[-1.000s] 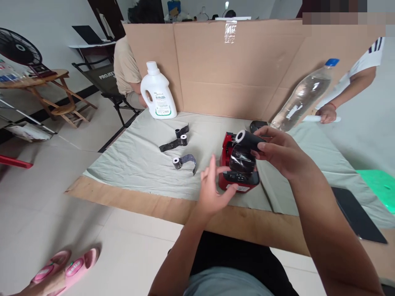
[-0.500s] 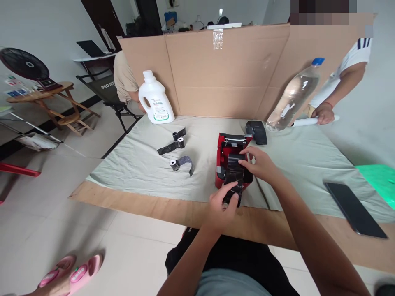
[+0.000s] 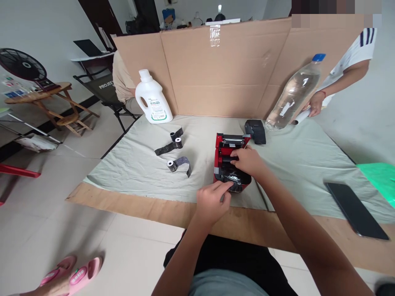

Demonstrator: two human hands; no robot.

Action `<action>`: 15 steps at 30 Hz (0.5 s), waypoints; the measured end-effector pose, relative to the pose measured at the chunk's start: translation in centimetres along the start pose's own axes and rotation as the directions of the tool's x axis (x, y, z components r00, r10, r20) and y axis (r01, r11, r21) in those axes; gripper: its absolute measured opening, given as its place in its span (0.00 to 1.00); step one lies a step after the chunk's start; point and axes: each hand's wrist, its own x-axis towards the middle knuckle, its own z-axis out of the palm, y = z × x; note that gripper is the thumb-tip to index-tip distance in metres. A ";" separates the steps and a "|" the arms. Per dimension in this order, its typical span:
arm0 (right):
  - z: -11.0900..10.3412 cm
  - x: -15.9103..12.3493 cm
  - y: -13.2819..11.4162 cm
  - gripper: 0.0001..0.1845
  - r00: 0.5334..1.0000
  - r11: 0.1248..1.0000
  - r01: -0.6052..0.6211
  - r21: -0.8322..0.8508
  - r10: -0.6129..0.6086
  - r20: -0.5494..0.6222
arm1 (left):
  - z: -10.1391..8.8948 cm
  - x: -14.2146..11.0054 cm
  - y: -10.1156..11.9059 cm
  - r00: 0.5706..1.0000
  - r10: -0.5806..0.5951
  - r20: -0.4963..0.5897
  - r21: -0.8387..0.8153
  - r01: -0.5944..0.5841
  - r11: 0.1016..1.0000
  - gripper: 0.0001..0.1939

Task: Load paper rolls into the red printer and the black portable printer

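Note:
A small red and black printer [image 3: 217, 153] stands on the cloth in front of me with its lid raised. My right hand [image 3: 249, 161] pinches the right side of a black paper roll [image 3: 227, 159], which sits down inside the printer's bay. From the roll a shiny black strip [image 3: 238, 177] runs toward me over the printer's front edge. The fingers of my left hand [image 3: 213, 202] are curled at the near end of that strip, with the index finger and thumb against it; their exact grip is partly hidden.
Several black paper rolls [image 3: 171, 165] with loose tails lie left. Behind the printer is a black device [image 3: 256, 131]. A white jug [image 3: 153, 98] and a tilted clear bottle [image 3: 293, 96] stand by the cardboard [image 3: 222, 74]. A phone [image 3: 356, 209] lies right; another person's hand [image 3: 315, 105] holds a white tube.
My right hand lowered the black paper roll from above the printer into its bay. My left hand came to the strip, then shifted slightly left. The strip now lies across the printer's front edge.

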 end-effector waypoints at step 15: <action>-0.9 -2.0 2.3 0.11 0.755 0.766 0.080 0.638 0.372 -0.540 | 1.3 -1.4 -2.2 0.967 0.240 -0.083 0.113 -0.230 0.966 0.14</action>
